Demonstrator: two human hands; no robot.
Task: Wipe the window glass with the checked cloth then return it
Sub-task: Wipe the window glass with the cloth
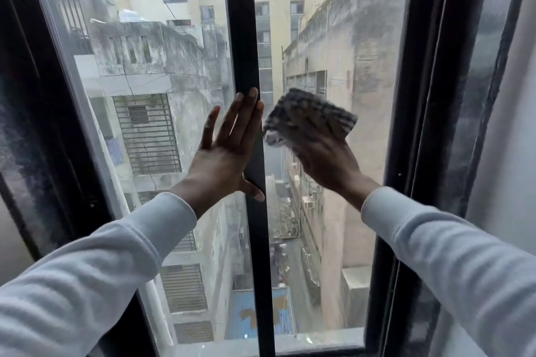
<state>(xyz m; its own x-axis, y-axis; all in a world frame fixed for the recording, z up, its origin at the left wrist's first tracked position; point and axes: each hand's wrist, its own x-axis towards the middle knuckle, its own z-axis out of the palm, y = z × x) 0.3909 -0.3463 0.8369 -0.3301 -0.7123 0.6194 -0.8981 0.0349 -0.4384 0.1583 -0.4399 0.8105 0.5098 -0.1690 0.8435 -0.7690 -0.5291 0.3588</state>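
Wipe step underway: checked cloth is pressed to the right pane of the window glass under the right hand, left hand splayed flat, empty, braced on the centre bar; remaining glass to be covered next.

right hand with checked cloth on window glass

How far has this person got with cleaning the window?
Done: the checked cloth is already picked up. In hand: the right hand presses it against the right pane, blurred as if mid-wipe, while the left hand lies flat, fingers spread, against the dark centre bar. Left: finishing the glass, which looks hazy, then returning the cloth.
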